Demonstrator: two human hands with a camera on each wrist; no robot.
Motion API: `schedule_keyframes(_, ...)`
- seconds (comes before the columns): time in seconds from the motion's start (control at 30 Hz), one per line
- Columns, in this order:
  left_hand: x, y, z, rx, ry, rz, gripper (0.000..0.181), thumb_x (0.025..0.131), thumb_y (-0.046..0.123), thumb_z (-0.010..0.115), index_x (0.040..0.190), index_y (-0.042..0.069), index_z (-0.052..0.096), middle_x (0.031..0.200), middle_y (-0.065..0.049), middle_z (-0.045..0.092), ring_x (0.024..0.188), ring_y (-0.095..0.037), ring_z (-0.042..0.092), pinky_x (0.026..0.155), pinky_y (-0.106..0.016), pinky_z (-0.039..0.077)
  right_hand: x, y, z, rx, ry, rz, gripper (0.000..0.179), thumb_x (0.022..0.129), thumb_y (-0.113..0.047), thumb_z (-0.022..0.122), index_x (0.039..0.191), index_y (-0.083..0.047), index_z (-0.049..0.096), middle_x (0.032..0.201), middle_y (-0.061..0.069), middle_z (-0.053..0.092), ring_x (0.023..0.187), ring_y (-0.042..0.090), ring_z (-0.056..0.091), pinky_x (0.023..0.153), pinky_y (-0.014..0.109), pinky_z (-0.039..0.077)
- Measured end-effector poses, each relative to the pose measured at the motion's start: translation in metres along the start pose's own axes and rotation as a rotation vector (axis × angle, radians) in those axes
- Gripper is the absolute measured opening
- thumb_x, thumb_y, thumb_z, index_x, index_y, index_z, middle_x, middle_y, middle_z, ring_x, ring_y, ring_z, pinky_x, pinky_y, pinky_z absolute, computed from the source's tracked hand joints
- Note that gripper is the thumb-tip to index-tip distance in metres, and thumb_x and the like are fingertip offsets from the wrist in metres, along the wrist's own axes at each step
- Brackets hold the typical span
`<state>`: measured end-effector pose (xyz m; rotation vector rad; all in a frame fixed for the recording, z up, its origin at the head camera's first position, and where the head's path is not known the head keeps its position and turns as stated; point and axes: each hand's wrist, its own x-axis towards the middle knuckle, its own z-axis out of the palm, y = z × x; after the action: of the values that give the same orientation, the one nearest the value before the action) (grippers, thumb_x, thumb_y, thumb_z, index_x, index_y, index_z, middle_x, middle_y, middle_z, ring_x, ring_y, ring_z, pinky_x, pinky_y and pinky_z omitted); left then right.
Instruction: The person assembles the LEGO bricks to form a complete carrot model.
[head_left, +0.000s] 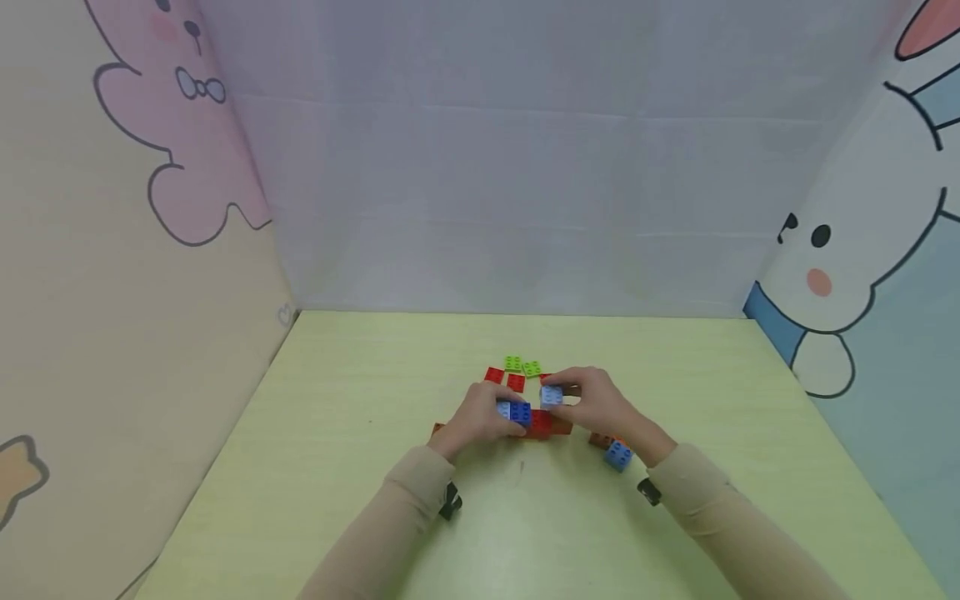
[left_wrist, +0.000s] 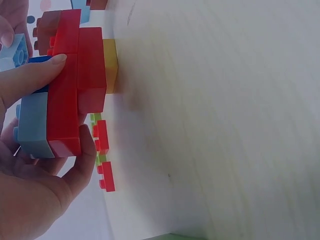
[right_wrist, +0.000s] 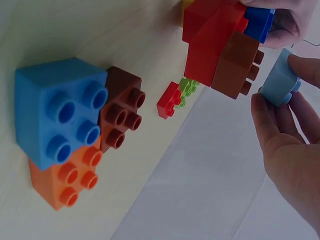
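In the head view my left hand [head_left: 480, 412] grips a stack of toy building bricks [head_left: 538, 423] at the middle of the table. The left wrist view shows a yellow brick [left_wrist: 111, 65] at its base, red bricks [left_wrist: 91, 70] above, and a light blue brick [left_wrist: 34, 125] and a brown brick [left_wrist: 47, 27] on top. A dark blue brick [right_wrist: 259, 22] also sits there, partly behind the left thumb. My right hand [head_left: 597, 400] pinches a loose light blue brick [right_wrist: 280, 77] between thumb and fingers, just above the stack and apart from it.
Blue [right_wrist: 60, 110], dark brown [right_wrist: 120, 107] and orange [right_wrist: 65, 175] bricks stand together near the right forearm. Behind the hands lie small red bricks [head_left: 516, 382] and light green bricks [head_left: 532, 368]. A reddish-brown brick [head_left: 437, 428] shows beside the left wrist.
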<state>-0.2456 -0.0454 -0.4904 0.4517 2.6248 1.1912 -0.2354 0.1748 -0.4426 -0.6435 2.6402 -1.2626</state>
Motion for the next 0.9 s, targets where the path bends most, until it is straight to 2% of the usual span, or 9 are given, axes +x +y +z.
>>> schedule_keyframes(0.17, 0.002, 0.001, -0.001, -0.005, -0.001, 0.01, 0.033, 0.071, 0.021, 0.086, 0.102, 0.016, 0.074, 0.106, 0.001, 0.059, 0.103, -0.021, 0.049, 0.08, -0.032, 0.048, 0.004, -0.003, 0.009, 0.025, -0.029, 0.023, 0.035, 0.081, -0.004, 0.074, 0.115, -0.006, 0.068, 0.118, 0.011, 0.061, 0.106, 0.032, 0.06, 0.082, 0.04, 0.051)
schedule_keyframes(0.27, 0.003, 0.001, -0.001, -0.007, 0.001, 0.022, 0.032, 0.071, 0.02, 0.086, 0.101, 0.016, 0.075, 0.103, 0.003, 0.06, 0.1, -0.02, 0.05, 0.078, -0.031, 0.048, 0.005, -0.002, 0.012, 0.024, -0.05, 0.018, 0.035, 0.081, -0.002, 0.075, 0.115, -0.002, 0.067, 0.115, 0.01, 0.061, 0.099, 0.028, 0.062, 0.08, 0.038, 0.052)
schedule_keyframes(0.4, 0.003, 0.0, -0.001, 0.002, 0.004, 0.022, 0.033, 0.07, 0.02, 0.087, 0.1, 0.016, 0.075, 0.102, 0.003, 0.061, 0.098, -0.019, 0.051, 0.078, -0.03, 0.048, 0.005, -0.002, 0.015, -0.009, -0.058, 0.004, 0.036, 0.08, -0.004, 0.076, 0.115, -0.001, 0.067, 0.111, 0.007, 0.062, 0.092, 0.022, 0.061, 0.078, 0.033, 0.052)
schedule_keyframes(0.73, 0.004, 0.001, -0.001, 0.027, 0.008, 0.05, 0.032, 0.069, 0.02, 0.087, 0.098, 0.014, 0.075, 0.095, 0.005, 0.063, 0.092, -0.017, 0.053, 0.074, -0.029, 0.048, 0.007, 0.001, 0.017, -0.062, -0.07, 0.012, 0.034, 0.078, -0.005, 0.077, 0.111, -0.005, 0.069, 0.104, 0.002, 0.063, 0.086, 0.019, 0.059, 0.077, 0.032, 0.052)
schedule_keyframes(0.9, 0.004, 0.002, -0.002, 0.028, 0.012, 0.037, 0.034, 0.067, 0.02, 0.088, 0.098, 0.013, 0.075, 0.093, 0.005, 0.063, 0.09, -0.016, 0.053, 0.072, -0.028, 0.048, 0.008, 0.002, 0.02, -0.115, -0.069, -0.005, 0.032, 0.077, -0.005, 0.078, 0.108, -0.005, 0.071, 0.101, 0.0, 0.064, 0.086, 0.017, 0.057, 0.077, 0.031, 0.05)
